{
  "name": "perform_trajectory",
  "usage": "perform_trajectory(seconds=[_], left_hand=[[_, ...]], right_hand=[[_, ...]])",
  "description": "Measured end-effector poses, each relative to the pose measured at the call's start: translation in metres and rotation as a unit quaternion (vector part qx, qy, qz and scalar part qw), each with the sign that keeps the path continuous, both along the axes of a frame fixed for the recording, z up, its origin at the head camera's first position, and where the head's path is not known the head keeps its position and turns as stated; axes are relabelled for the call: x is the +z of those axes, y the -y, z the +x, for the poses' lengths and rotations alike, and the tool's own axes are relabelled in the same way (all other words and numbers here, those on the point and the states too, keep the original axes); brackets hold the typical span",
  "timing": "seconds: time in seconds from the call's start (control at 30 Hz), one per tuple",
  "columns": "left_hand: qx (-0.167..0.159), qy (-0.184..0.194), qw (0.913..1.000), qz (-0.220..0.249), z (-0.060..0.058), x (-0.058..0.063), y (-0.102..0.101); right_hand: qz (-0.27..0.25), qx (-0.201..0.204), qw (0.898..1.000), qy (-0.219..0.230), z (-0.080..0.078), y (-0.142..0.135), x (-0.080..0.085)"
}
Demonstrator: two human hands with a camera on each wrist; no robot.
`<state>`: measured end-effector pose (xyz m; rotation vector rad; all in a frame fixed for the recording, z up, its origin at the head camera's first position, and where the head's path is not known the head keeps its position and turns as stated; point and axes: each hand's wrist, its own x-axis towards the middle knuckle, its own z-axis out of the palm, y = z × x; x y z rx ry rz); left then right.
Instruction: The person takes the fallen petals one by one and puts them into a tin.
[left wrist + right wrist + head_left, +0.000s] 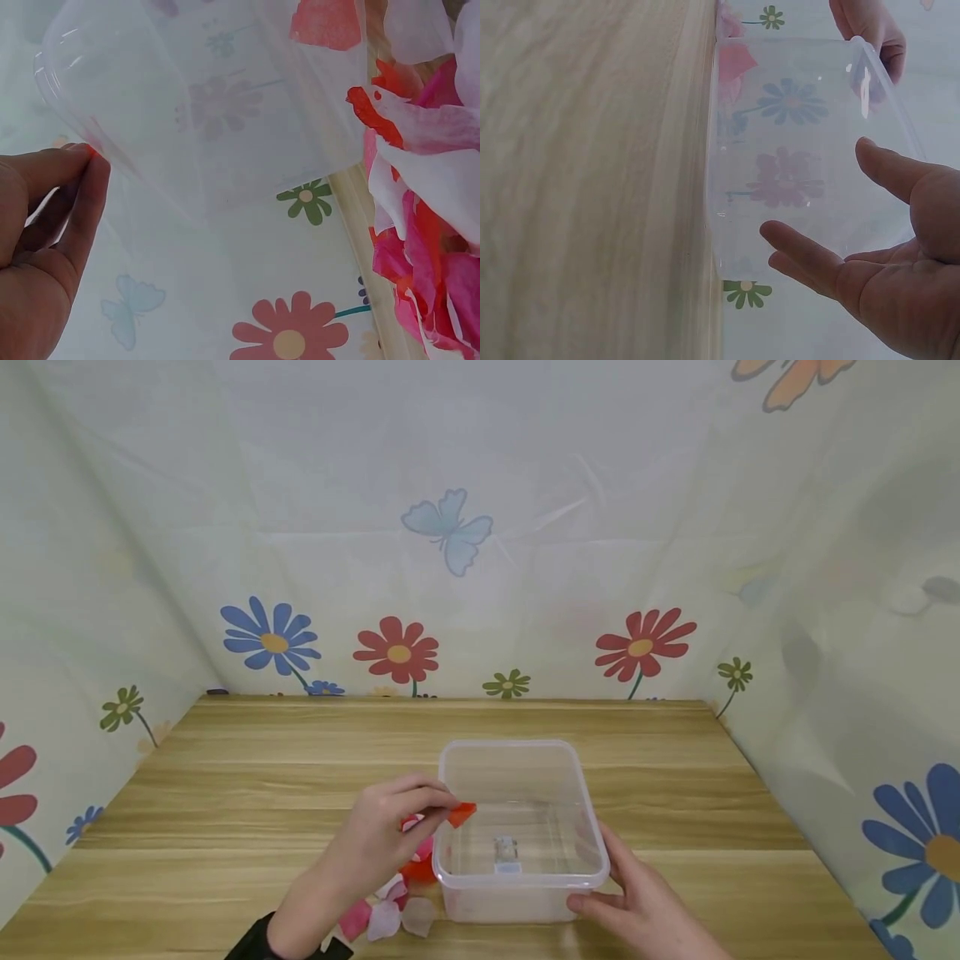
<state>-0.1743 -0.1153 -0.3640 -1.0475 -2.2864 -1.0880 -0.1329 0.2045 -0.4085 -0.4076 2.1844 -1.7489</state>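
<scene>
My left hand [397,822] pinches an orange-red petal [462,814] between thumb and fingertips, just over the left rim of a clear plastic box [521,882]. In the left wrist view only a sliver of that petal shows at the fingertips. Loose fabric-like petals [385,918] in pink, white and red lie beside the box on its left, partly behind my left hand. At the box's right front corner my right hand [637,893] rests against the wall, thumb in front and fingers along the side. The right wrist view shows those fingers spread and fairly straight.
The box stands on a wood-grain table [300,743]. A pale cloth backdrop [562,593] with printed flowers and butterflies rises behind the table and along both sides. On the box's base a small greyish patch [507,852] is visible.
</scene>
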Motion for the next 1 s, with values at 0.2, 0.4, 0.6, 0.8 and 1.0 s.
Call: perform_trajectory(seconds=[0.2, 0.4, 0.6, 0.8, 1.0], left_hand=[[-0.009, -0.008, 0.9999, 0.005, 0.0, -0.001, -0.001], [-0.015, -0.003, 0.9997, 0.019, 0.0, 0.0, 0.001], [0.03, 0.025, 0.9991, 0.018, -0.001, 0.003, 0.006], [0.067, 0.038, 0.9971, 0.002, -0.003, 0.003, 0.013], [0.088, 0.036, 0.9953, -0.016, -0.005, 0.005, 0.025]], right_hand=[[0.002, 0.0, 1.0, 0.004, 0.0, 0.0, -0.001], [0.012, -0.007, 1.0, 0.008, 0.0, 0.001, 0.0], [0.013, -0.008, 1.0, -0.002, 0.0, 0.0, 0.0], [0.021, -0.012, 1.0, 0.001, 0.001, 0.001, 0.002], [0.026, -0.015, 1.0, 0.006, 0.001, 0.002, 0.002]])
